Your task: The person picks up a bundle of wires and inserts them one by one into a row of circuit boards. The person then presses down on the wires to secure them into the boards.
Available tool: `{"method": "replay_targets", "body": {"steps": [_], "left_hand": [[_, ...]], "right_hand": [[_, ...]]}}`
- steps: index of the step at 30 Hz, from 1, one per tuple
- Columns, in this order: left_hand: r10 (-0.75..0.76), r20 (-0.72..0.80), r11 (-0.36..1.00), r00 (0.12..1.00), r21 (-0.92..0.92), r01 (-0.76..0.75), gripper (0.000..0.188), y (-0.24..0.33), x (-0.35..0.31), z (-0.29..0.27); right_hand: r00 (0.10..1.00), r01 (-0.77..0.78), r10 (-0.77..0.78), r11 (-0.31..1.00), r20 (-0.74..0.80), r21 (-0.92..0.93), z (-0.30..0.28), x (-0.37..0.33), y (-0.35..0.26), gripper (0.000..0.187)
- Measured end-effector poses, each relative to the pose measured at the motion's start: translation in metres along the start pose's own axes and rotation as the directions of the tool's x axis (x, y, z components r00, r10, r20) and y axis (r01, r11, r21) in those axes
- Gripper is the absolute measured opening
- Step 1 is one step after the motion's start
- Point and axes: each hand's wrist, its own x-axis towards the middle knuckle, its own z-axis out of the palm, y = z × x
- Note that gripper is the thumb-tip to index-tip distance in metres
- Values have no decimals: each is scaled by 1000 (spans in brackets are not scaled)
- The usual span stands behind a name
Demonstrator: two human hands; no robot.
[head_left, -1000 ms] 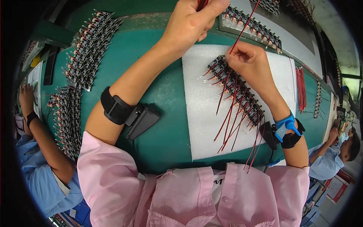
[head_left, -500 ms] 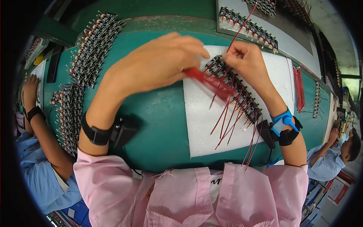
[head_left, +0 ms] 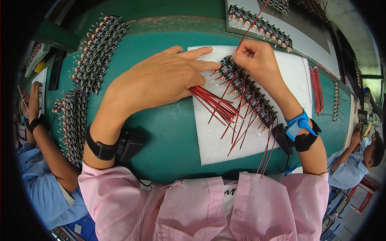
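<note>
A strip of small black circuit boards (head_left: 259, 105) lies slantwise on a white foam sheet (head_left: 217, 150), with red and black wires trailing from it toward me. My left hand (head_left: 161, 76) holds a bundle of red and black wires (head_left: 215, 104) under its palm. Its index and middle fingers reach out to the strip's far end, a fingertip at or just beside the boards. At that same end my right hand (head_left: 256, 58) is closed in a pinch on a single red wire (head_left: 253, 26), which sticks up past the fingers. The pinched tip is hidden.
Stacked board strips (head_left: 96, 54) stand at the far left, with another stack (head_left: 73, 124) nearer. Right of the foam lie a red wire bundle (head_left: 317, 90) and a thin strip (head_left: 336, 102). A metal box (head_left: 297, 54) carries another board strip. Co-workers sit on both sides.
My left hand has stopped its blurred motion and come down, fingers stretched to the strip, its wire bundle now sharp. My right hand has shifted slightly left, still pinching the wire.
</note>
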Motion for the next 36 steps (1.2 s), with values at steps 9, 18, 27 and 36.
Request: {"method": "replay_targets", "body": {"steps": [9,18,27,36], "left_hand": [[-18,17,1000,1000,-10,18,6,-2,-3,2],[8,-11,998,1000,64,-8,11,-11,-7,0],[-557,-29,496,830,-813,304,34,-57,0,-14],[-579,-107,641,808,-671,371,30,-32,57,12]], "right_hand": [[1000,2,-2,1000,10,-7,4,0,1,15],[1000,-13,13,1000,-3,5,8,-1,0,14],[1000,27,-27,999,12,35,-2,2,3,11],[1000,-23,23,1000,-2,20,-11,13,11,10]]}}
